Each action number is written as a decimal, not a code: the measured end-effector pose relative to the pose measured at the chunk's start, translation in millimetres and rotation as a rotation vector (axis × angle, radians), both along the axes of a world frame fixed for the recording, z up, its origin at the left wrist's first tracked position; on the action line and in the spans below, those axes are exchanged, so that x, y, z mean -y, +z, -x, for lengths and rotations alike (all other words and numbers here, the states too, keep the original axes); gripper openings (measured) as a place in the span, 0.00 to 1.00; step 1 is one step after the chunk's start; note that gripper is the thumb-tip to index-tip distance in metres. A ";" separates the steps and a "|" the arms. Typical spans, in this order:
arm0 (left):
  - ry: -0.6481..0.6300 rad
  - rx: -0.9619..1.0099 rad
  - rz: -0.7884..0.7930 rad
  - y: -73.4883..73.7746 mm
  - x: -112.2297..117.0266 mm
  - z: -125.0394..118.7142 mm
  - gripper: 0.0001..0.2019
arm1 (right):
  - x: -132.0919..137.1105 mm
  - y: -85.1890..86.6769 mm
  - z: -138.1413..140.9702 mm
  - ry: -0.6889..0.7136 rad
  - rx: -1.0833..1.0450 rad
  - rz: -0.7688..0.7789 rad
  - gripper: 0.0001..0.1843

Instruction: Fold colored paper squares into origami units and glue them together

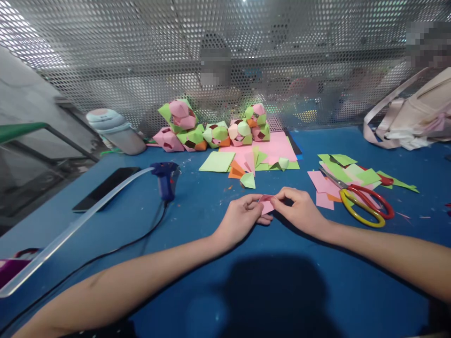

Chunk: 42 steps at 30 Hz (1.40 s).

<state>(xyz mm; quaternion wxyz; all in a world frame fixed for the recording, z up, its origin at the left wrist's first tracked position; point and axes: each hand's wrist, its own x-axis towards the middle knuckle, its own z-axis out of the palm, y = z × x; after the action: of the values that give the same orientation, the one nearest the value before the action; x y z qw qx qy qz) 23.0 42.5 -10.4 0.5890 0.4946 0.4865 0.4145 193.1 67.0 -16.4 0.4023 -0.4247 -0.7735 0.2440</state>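
While we pinched the small pink paper piece [267, 205] between both sets of fingertips, it sat just above the blue bench [275, 286], near the middle and slightly toward the far side. Our left hand [243, 213] gripped its left edge with thumb and forefinger, and our right hand [299, 209] was closed on its right edge, the heels of both hands resting on the bench top. We judged that a clean crease called for lining the edges up first, pressing the piece flat against the bench, and running a fingertip outward from the middle. Space was generous in front of us, where only our own shadow fell. To the right, the red-and-yellow scissors [366, 202] lay open on pink and green offcuts [338, 173], near our right wrist, so a wide sweep that way looked risky. Beyond the hands lay loose folded bits [248, 180] and flat sheets [216, 161], with finished paper modules [211, 131] stacked against the perforated screen [225, 56]. To the left, the glue gun [165, 178], its long clear stick [70, 230] and its cord [141, 237] stood well apart.
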 end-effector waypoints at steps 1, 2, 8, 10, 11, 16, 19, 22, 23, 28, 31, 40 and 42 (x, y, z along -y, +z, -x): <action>-0.006 0.000 0.005 -0.5 -0.7 0.5 0.15 | -0.2 -0.1 -0.2 -0.005 0.001 0.006 0.09; -0.016 0.002 0.012 -1.2 -1.6 1.2 0.16 | -0.4 -0.3 -0.5 -0.011 -0.001 0.018 0.09; -0.070 0.074 -0.031 -2.7 -5.5 5.4 0.18 | -4.6 -2.4 -4.3 0.023 -0.024 0.096 0.08; -0.090 0.015 -0.095 -0.6 -5.0 5.7 0.16 | -7.3 -2.8 -5.3 0.072 0.018 0.066 0.09; -0.103 -0.041 -0.131 0.6 -4.8 5.6 0.15 | -8.7 -2.5 -5.8 0.093 0.048 0.035 0.09; -0.044 -0.164 -0.211 1.5 -7.0 4.8 0.07 | -12.2 4.4 -7.4 0.187 0.084 -0.034 0.07; 0.059 0.001 -0.158 -2.1 -10.1 4.5 0.06 | -11.2 7.3 -7.6 0.170 0.007 0.039 0.10; 0.149 0.163 -0.113 -4.3 -11.1 3.7 0.08 | -9.3 4.5 -5.5 0.120 0.076 0.057 0.10; 0.166 0.191 -0.097 -4.5 -10.8 3.4 0.09 | -8.8 2.6 -4.2 0.113 0.114 0.046 0.09; 0.145 0.242 -0.047 -3.1 -8.0 2.4 0.11 | -7.4 -4.8 0.9 0.083 0.167 -0.008 0.06; 0.107 0.275 -0.032 -2.5 -7.0 2.0 0.11 | -7.4 -4.7 0.8 0.078 0.146 0.001 0.06; 0.046 0.307 0.012 -0.4 -7.1 0.9 0.12 | -7.0 -3.3 -1.9 0.094 0.080 0.070 0.06; 0.024 0.282 -0.001 -1.1 -7.5 2.6 0.11 | -7.0 -2.1 -3.8 0.115 0.049 0.080 0.07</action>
<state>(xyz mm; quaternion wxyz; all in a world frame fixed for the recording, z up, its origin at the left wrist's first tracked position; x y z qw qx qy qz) 20.4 50.0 -11.6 0.6463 0.4261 0.4044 0.4871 196.8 73.9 -18.5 0.3512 -0.4014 -0.7958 0.2868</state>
